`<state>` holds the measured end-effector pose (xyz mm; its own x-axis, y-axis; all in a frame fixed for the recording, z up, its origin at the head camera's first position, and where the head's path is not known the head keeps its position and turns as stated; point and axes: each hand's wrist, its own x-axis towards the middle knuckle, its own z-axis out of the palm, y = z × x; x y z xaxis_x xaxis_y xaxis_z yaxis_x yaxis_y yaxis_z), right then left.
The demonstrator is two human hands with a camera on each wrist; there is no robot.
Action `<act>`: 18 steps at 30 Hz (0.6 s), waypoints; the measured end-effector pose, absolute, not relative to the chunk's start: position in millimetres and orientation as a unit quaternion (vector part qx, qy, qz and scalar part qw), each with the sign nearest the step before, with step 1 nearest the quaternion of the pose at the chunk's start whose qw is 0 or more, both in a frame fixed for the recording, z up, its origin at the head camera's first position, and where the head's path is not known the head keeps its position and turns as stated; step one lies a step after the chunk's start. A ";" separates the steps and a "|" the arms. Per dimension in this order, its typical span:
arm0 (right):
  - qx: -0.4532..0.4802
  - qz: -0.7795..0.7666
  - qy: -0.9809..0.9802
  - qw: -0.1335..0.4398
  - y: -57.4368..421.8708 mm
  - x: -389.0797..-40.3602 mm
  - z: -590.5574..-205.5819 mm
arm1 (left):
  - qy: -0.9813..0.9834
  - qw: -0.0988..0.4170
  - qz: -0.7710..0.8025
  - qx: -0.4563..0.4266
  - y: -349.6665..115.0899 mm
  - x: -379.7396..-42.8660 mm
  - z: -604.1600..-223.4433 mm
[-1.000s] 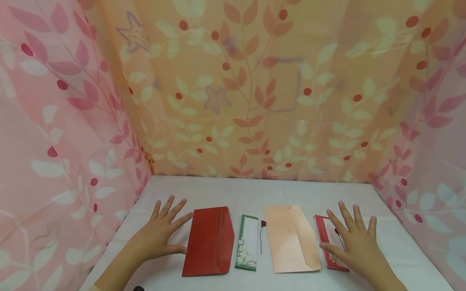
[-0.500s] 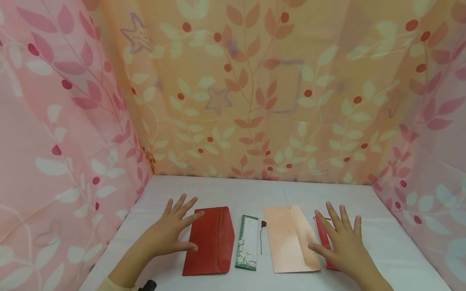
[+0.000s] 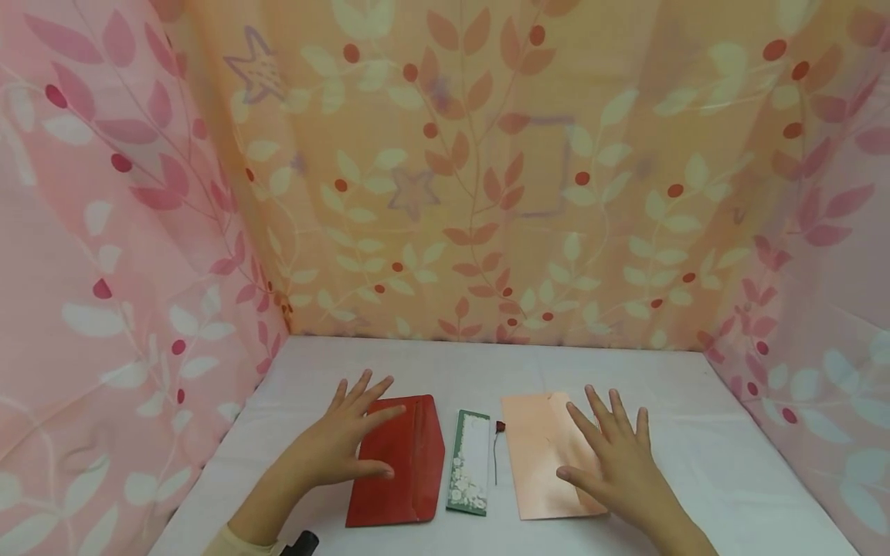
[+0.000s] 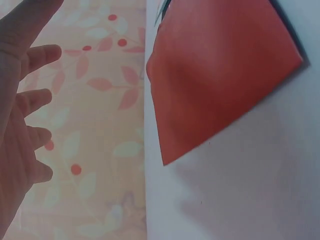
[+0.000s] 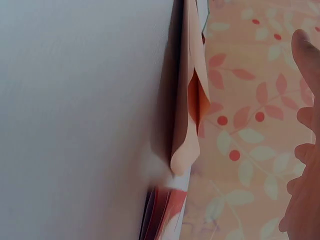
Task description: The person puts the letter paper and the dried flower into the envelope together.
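My left hand (image 3: 337,448) is spread over the left part of a red envelope (image 3: 396,498), fingers apart and holding nothing. In the left wrist view the fingers (image 4: 37,102) are seen away from the envelope (image 4: 215,85). Over the right side of a peach envelope (image 3: 531,463) hovers my right hand (image 3: 619,463), also spread and holding nothing. Between the envelopes lie a green-bordered card (image 3: 470,463) with white flowers and a thin-stemmed red rose (image 3: 500,427). A red card (image 5: 172,210) shows in the right wrist view; my right hand hides it in the head view.
Everything lies on a white-covered table (image 3: 389,355). A floral orange curtain (image 3: 473,193) hangs behind it, with pink floral cloth (image 3: 125,255) at both sides. A small black object (image 3: 303,543) sits by the left sleeve (image 3: 239,543).
Both hands have moved inward. The left shifted right over the red envelope; the right slid left from the red card to above the peach envelope. The envelopes, green card and rose stay put.
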<state>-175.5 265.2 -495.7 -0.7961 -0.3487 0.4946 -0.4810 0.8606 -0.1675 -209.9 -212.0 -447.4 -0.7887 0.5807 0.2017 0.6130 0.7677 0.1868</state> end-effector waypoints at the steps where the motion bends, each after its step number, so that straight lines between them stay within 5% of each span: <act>1: 0.224 0.143 -0.937 0.228 262.3 -175.9 -495.2 | -0.937 0.063 -0.126 -0.320 -210.9 -209.2 -446.8; 18: 0.263 0.141 -0.927 0.228 215.1 -182.9 -497.0 | -0.925 0.029 -0.164 -0.341 -197.1 -208.3 -462.5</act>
